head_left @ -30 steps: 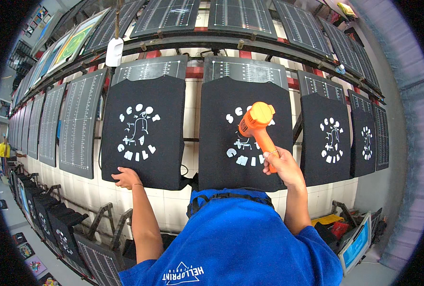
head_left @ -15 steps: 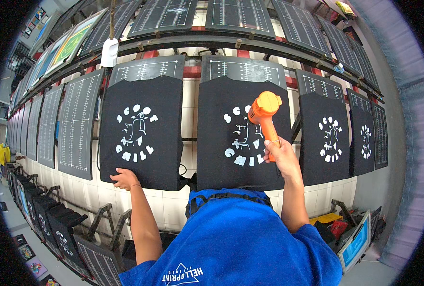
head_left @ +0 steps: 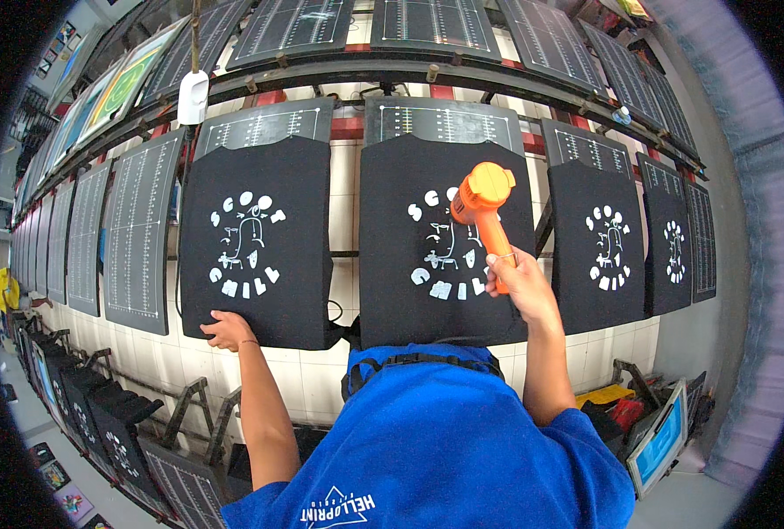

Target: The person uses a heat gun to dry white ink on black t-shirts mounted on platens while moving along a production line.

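Note:
An orange hot-air gun (head_left: 489, 198) is gripped by its handle in my right hand (head_left: 524, 286). Its round body hangs over a black T-shirt (head_left: 401, 309) with a ring of white letters and a line drawing, hiding part of that print. Further left, a second black T-shirt (head_left: 260, 322) with the same print lies stretched over a flat board. At its lower left edge rests my left hand (head_left: 230, 331), fingers spread and touching the cloth, with nothing held in them.
Two more printed black shirts (head_left: 599, 309) lie on boards to the right. Bare gridded boards (head_left: 141, 238) continue leftward, and another row stands beyond a dark rail (head_left: 348, 66). A white switch (head_left: 193, 97) hangs from a cord. A framed screen (head_left: 658, 450) leans at lower right. A person in yellow (head_left: 7, 289) is far left.
The hot-air gun in my right hand has shifted slightly left and up. The whole view has moved a little, and my left hand stays at the shirt's edge.

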Demonstrator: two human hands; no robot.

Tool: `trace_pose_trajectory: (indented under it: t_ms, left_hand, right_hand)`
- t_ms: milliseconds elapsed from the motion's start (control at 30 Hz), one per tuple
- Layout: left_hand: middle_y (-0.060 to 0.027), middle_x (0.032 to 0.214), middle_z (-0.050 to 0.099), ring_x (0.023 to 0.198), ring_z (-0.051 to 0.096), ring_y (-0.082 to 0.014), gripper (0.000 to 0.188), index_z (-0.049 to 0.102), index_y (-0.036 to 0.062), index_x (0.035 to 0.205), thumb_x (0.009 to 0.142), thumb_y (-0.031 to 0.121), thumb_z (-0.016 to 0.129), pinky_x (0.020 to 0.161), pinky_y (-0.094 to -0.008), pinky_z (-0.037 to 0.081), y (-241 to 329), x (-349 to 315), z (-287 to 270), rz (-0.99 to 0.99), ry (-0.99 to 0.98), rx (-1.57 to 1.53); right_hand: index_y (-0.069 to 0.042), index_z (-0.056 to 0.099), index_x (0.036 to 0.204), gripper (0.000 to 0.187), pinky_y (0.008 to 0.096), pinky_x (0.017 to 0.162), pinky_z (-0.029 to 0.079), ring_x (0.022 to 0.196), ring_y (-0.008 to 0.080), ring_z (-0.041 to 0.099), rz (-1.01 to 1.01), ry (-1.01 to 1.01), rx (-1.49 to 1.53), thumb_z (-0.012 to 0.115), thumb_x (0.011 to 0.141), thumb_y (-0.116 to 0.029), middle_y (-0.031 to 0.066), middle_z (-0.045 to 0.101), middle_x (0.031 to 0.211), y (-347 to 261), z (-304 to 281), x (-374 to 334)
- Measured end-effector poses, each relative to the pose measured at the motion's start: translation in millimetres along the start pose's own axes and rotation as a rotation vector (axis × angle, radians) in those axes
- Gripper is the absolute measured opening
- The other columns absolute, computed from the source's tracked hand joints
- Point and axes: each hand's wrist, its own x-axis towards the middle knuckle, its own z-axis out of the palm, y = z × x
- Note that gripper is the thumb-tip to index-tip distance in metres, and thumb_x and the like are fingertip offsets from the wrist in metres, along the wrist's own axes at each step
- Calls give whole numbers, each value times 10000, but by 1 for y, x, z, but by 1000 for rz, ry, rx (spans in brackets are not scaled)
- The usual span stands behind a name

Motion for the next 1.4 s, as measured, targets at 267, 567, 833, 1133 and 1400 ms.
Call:
trace_pose_trajectory:
  t_ms: [267,567,833,1133,1400]
  left_hand:
    - [-326,1315,355,1150,477,-479,624,280,73,1440,959,455,389,885,-566,447,-1,1,3,-8,-2,2]
    - [-323,1326,349,1155,476,-469,619,295,73,1434,956,453,401,888,-558,452,0,1,1,-12,1,0]
    - [-324,1338,331,1159,473,-465,626,286,74,1438,956,456,400,886,-560,450,-1,0,0,1,-32,-20]
    - [-344,1347,307,1171,456,-480,630,264,82,1452,961,455,394,896,-560,438,0,0,-7,13,-63,-43]
    - [-335,1382,279,1196,441,-463,636,257,103,1464,963,469,401,926,-560,414,-6,3,-4,27,-85,-91]
  right_hand:
    - [-22,567,1010,272,233,523,472,576,102,578,78,-41,-38,631,903,-264,10,570,714,7,-8,-19]
    - [-17,558,1009,274,247,529,490,577,108,587,137,-45,-2,623,913,-265,18,569,710,8,-9,-40]
    - [-28,558,982,256,239,523,490,571,103,586,113,-71,11,628,913,-264,14,574,698,24,4,-48]
    - [-21,562,983,302,227,536,485,598,94,577,123,-107,-4,637,902,-302,12,565,726,13,27,-43]
    - [-20,567,1002,312,230,539,496,601,98,587,175,-81,-20,643,898,-305,11,565,730,4,38,-43]
